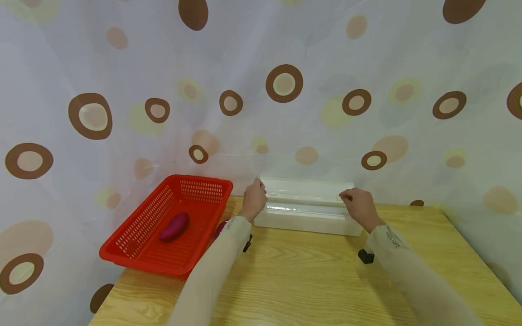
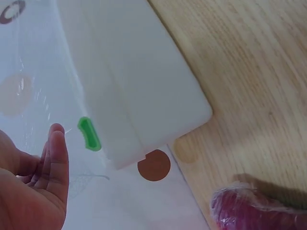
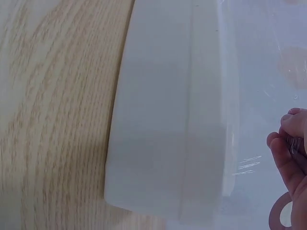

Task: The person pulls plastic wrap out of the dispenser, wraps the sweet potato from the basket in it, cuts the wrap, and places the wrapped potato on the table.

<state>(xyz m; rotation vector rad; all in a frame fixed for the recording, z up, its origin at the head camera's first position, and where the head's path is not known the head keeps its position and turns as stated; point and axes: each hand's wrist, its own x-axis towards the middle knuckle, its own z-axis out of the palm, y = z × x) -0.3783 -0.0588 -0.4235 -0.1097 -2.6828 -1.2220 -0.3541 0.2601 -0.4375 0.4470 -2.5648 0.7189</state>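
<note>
A long white cling film dispenser point(image 1: 310, 224) lies on the table with its lid point(image 1: 310, 186) raised at the back. Clear cling film point(image 3: 249, 163) stretches out from it between both hands. At the box's left end, my left hand point(image 1: 254, 199) pinches one side of the film, close to a green slider point(image 2: 89, 134) on the box. My right hand point(image 1: 360, 207) pinches the film's other side at the right end, where it bunches between thumb and fingers. A purple oblong vegetable point(image 2: 254, 211) wrapped in film lies left of the box, partly hidden by the left sleeve in the head view.
On the left stands a red slotted basket point(image 1: 212, 183) holding one purple, sweet-potato-like vegetable point(image 1: 175, 226). The wooden table point(image 1: 302, 280) ends at a spotted curtain point(image 1: 310, 122) behind the dispenser. A black wrist mount point(image 1: 366, 256) hangs under the right sleeve.
</note>
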